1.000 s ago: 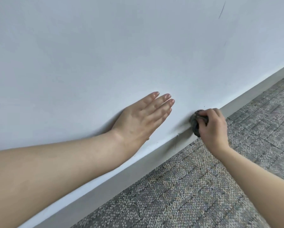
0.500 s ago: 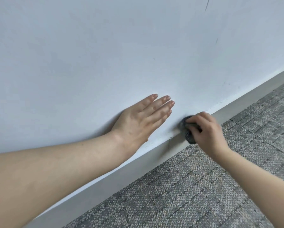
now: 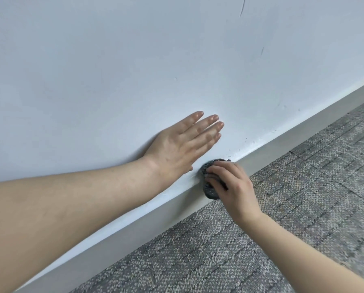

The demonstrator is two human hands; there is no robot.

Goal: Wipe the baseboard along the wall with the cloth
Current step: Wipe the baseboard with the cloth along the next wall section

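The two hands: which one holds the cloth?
The right hand: its fingers curl round the dark cloth at the baseboard; the left hand lies flat on the wall.

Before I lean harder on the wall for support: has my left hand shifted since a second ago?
Yes. The left hand has slid right along the wall and is now closer to the dark scratch.

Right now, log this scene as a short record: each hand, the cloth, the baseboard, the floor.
left hand: flat on the wall, fingers straight, holding nothing
right hand: grips the cloth, fingers curled over it
cloth: dark grey wad, pressed against the baseboard
baseboard: pale strip running diagonally between wall and floor
specks: small dark marks just above the baseboard, right of the cloth
floor: grey patterned carpet
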